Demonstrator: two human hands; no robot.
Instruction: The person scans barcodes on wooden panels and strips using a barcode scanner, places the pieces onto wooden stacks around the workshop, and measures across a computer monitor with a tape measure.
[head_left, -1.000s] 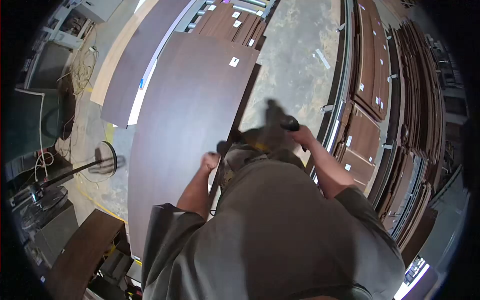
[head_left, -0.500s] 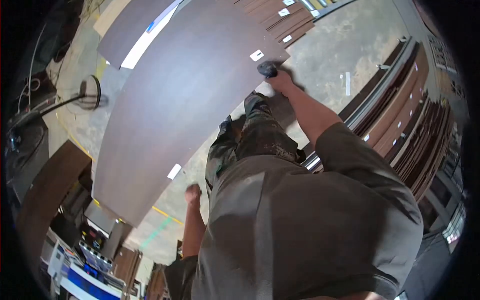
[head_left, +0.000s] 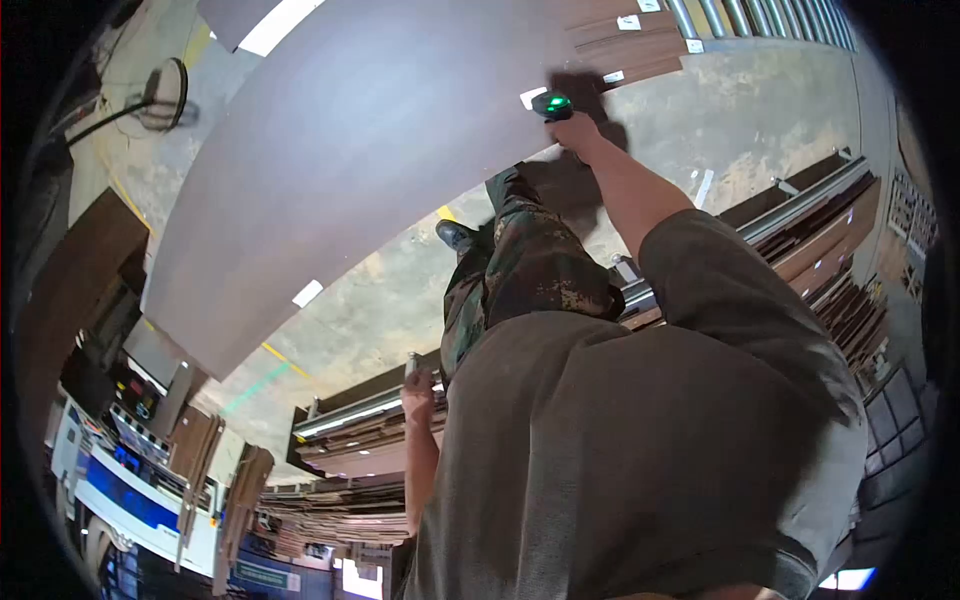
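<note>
My right hand (head_left: 575, 131) grips a handheld barcode scanner (head_left: 551, 105) whose top glows green. The scanner is over the near right edge of a large brown panel (head_left: 330, 150), beside a white label (head_left: 533, 98) on that panel. Another white label (head_left: 308, 293) lies at the panel's near left edge. My left hand (head_left: 418, 398) hangs at my side with its fingers loosely curled, and I see nothing in it. Behind it in view is a rack (head_left: 350, 412) of brown boards.
A stack of labelled brown boards (head_left: 625, 45) sits beyond the panel, by metal rollers (head_left: 755, 18). More boards (head_left: 830, 245) fill a rack on the right. A round-ended stand (head_left: 165, 92) is at upper left. A blue-and-white machine (head_left: 130, 495) stands at lower left.
The scanner shows a green light now, where it was dark before. My right hand has shifted slightly up and right in view. The view has turned, showing more of the rollers and rack.
</note>
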